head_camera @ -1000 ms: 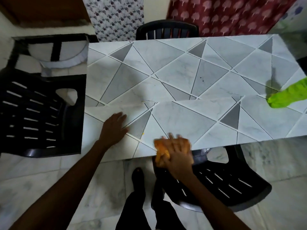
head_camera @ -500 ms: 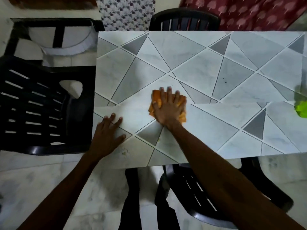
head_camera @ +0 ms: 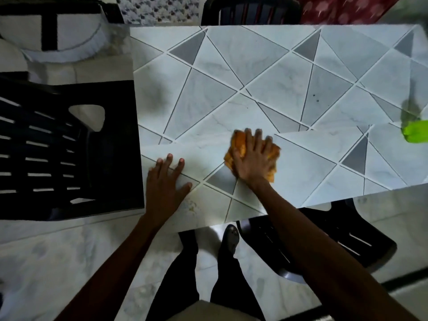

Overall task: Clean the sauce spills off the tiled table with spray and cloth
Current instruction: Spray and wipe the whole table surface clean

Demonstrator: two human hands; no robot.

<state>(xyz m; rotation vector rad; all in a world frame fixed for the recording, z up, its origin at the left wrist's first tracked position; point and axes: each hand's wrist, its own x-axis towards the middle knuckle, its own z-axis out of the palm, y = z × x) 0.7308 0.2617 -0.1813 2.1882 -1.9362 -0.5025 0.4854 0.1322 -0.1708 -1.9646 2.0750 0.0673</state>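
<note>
The tiled table [head_camera: 266, 84] with grey and white triangles fills the middle of the view. My right hand [head_camera: 251, 159] lies flat with spread fingers on an orange cloth [head_camera: 238, 144], pressing it onto the tiles near the front middle. My left hand [head_camera: 164, 181] rests flat on the table's front left corner, fingers straight. A faint yellowish smear [head_camera: 191, 206] shows on the tile just right of my left wrist. Small dark specks [head_camera: 315, 96] sit further back. A bright green spray bottle [head_camera: 415, 134] shows at the right edge, partly cut off.
A black plastic chair [head_camera: 58, 144] stands left of the table. Another black chair [head_camera: 335, 242] is tucked under the front edge by my legs. A third chair [head_camera: 250, 12] stands at the far side. The floor is pale marble.
My right hand swept the cloth from the front edge up onto the tiles, then slightly right and nearer. My left hand stayed planted on the front left corner.
</note>
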